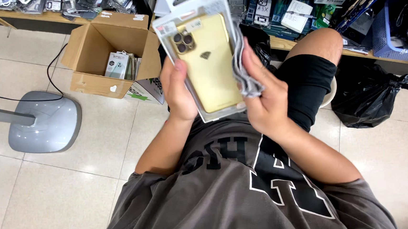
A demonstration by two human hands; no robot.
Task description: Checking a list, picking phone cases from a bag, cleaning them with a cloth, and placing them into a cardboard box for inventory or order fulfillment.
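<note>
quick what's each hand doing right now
left hand: closed on the clear plastic package holding a gold phone case
right hand: holding the same package, with a grey cloth

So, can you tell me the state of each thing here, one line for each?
Phone case pack: sealed in clear plastic, held upright in both hands.
Left hand: closed on the left edge of the pack.
Right hand: fingers on the right edge, with a grey cloth pressed against it.
Cardboard box: open, on the floor, some packs standing inside.
Black bag: tied shut, on the floor.
</note>
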